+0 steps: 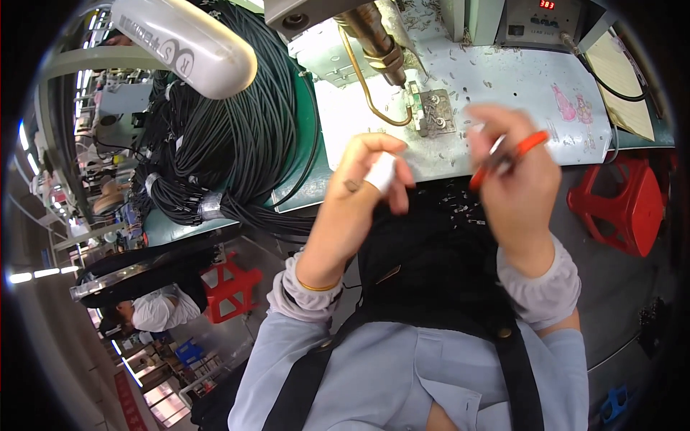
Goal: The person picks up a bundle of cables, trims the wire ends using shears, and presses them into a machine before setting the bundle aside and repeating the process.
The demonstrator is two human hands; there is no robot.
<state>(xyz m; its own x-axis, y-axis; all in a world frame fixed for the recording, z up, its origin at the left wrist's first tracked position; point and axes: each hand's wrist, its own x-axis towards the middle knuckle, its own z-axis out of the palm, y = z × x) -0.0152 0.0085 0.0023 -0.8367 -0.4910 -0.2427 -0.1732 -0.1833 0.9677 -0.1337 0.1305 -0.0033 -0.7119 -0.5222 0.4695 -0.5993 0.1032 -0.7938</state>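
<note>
My left hand [359, 179] is raised before the machine's front edge, its fingers loosely curled and apart, with no object visible in them. A white wrap [381, 172] covers its thumb. Level with it on the right, my right hand [521, 187] is closed around a small pair of red-handled pliers [532, 141]. Motion blurs that hand and hides the jaws of the tool. Beyond both hands, a metal press head [384, 57] points down at a small fixture [417, 108] on the white worktop [496, 79]. Neither hand touches the fixture.
Bundled black cables [251, 136] heap on the green table at left, beneath a white cylinder [190, 47]. A control box [544, 21] stands at the back right. Small scraps litter the worktop. Red stools [625, 205] flank me; another person [165, 309] sits at far left.
</note>
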